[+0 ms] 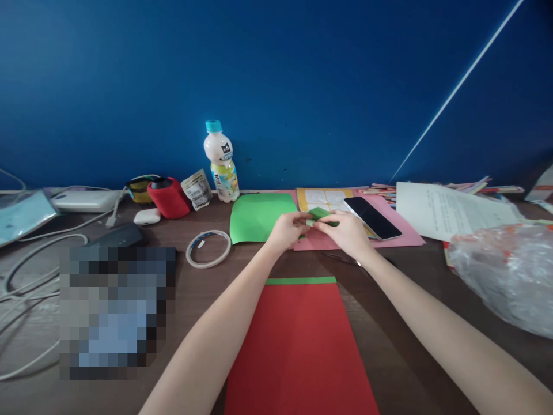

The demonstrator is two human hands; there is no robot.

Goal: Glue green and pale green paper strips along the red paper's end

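Observation:
Both hands meet over the middle of the brown table point(203, 288). My left hand point(288, 229) and my right hand point(345, 231) pinch a small folded piece of green paper point(320, 214) between their fingertips, held just above the table. A larger green sheet point(259, 216) lies flat to the left of the hands. Beneath my forearms lies a red sheet point(300, 351) with a thin green strip along its far edge.
A pink sheet point(404, 237) carries a black phone point(372, 218) and a yellow printed page point(324, 199). A tape roll point(208, 248), a drink bottle point(221, 162), a red pouch point(169, 197), cables point(38, 242), white papers point(453, 212) and a crumpled plastic bag point(505, 274) surround them.

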